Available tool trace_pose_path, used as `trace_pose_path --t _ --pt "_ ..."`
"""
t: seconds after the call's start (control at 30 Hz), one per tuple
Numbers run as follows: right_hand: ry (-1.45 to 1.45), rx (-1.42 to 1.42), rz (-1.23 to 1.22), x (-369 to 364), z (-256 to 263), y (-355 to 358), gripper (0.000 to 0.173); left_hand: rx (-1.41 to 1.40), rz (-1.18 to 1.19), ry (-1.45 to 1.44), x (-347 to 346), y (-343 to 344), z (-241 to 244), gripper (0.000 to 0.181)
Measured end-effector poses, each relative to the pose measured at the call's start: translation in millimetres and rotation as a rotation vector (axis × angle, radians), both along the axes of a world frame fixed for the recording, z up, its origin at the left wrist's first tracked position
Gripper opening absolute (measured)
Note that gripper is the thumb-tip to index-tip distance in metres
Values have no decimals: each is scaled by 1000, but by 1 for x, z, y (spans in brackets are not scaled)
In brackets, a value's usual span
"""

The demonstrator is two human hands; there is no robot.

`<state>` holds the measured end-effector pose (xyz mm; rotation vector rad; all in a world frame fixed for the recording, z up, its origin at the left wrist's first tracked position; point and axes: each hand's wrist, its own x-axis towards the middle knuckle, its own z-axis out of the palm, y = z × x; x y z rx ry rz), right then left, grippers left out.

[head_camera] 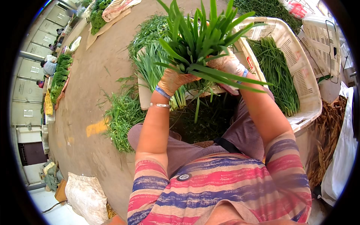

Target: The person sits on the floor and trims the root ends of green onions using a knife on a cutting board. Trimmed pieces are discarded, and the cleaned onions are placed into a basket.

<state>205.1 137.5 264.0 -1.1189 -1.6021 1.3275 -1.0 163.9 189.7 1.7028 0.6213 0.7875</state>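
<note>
A bunch of long green leaves, probably Chinese chives [194, 36], is held upright in front of me with its leaf tips spread out. My left hand [175, 80], in a thin stained glove, grips the bunch from the left. On its other side my right hand [227, 63], gloved too, closes around it, the fingers partly hidden by leaves. Several leaves droop across my right wrist. Below the hands, a pile of chives with pale stems [157, 64] lies on a light board [144, 95] before my knees.
A white plastic crate [305, 84] at my right holds laid-out chives [274, 73]. Loose green trimmings [123, 118] lie on the concrete floor at left. Dry brown stalks [327, 146] and a white sack [84, 194] lie farther out. People sit by greens [60, 70] at far left.
</note>
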Motion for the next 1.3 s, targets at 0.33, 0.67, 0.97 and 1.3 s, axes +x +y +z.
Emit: trace_pose_path --t 0.33,0.67,0.97,1.3 --pt "1068 -111 279 -59 27 26 45 223 535 -155 27 -14 25 49" --pt "-22 556 -174 57 25 -75 54 -387 875 -840 -17 -68 64 23" --pt "-415 646 -178 7 -24 -147 41 -550 915 -1074 -11 -114 77 20" --pt "1009 -136 -84 47 -26 -175 21 -413 675 -1283 -75 -166 74 42"
